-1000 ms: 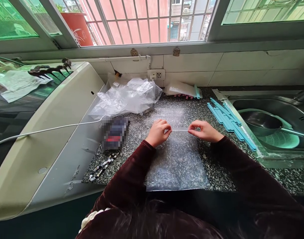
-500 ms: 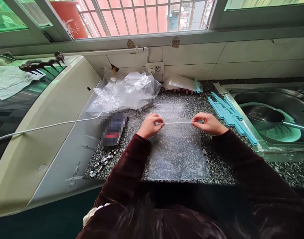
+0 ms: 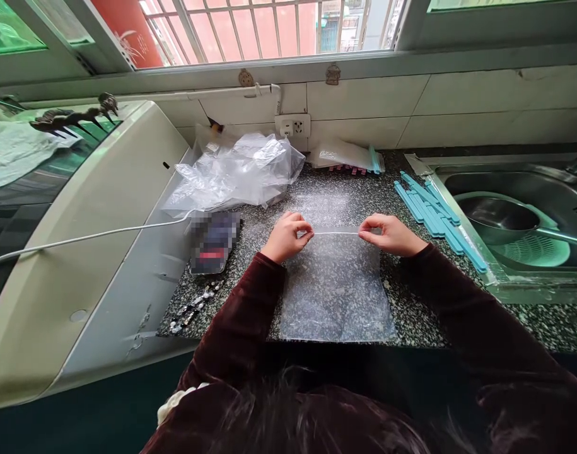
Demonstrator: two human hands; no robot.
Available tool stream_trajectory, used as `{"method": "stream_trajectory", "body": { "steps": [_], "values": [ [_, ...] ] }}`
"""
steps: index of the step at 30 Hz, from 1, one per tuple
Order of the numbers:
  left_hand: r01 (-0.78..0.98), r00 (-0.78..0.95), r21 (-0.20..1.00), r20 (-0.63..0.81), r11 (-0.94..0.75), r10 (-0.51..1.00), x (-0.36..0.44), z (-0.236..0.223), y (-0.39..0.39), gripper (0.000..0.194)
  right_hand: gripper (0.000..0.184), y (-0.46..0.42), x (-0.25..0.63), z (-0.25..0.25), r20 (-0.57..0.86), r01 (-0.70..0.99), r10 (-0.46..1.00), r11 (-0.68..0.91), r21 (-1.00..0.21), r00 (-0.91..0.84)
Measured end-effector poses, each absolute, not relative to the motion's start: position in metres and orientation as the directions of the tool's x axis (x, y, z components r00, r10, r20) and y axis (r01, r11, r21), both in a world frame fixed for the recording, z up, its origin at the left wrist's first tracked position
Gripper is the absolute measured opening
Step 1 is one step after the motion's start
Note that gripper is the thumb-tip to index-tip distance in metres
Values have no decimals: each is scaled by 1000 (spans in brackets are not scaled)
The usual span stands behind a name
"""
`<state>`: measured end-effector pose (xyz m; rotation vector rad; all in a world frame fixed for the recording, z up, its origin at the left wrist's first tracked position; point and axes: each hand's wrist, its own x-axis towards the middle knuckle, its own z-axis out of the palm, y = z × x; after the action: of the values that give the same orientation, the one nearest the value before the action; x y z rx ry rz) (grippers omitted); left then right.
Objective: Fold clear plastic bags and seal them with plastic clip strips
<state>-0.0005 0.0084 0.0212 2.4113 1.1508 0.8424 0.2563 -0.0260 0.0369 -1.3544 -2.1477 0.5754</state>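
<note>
A clear plastic bag lies flat on the speckled counter in front of me, its lower edge by the counter's front edge. Along its far edge runs a whitish strip, pulled straight between my hands. My left hand pinches the strip's left end between thumb and fingers. At the right end, my right hand pinches the same edge in a like grip. The bag looks see-through, with the counter's pattern showing through it.
Left of my hands lie a phone, partly blurred, and a beaded strand. Crumpled clear plastic bags sit behind. Several turquoise sticks lie beside the sink, which holds a pan. Flat packets rest against the wall.
My right hand has shifted slightly left along the bag's far edge, closer to my left hand. My left hand keeps its pinch in nearly the same place. The whole view has tilted slightly.
</note>
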Motion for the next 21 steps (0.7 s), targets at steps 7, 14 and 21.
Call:
{"method": "stream_trajectory", "body": {
  "steps": [7, 14, 21],
  "values": [
    [509, 399, 703, 319, -497, 860, -12, 27, 13, 11, 18, -25, 263, 39, 266, 670, 908, 419, -613, -324],
    [372, 360, 866, 196, -333, 912, -15, 26, 16, 17, 19, -25, 268, 45, 193, 705, 917, 392, -591, -349],
    [438, 406, 812, 204, -386, 891, -8, 29, 11, 12, 19, -27, 264, 46, 65, 788, 910, 389, -478, -410]
  ]
}}
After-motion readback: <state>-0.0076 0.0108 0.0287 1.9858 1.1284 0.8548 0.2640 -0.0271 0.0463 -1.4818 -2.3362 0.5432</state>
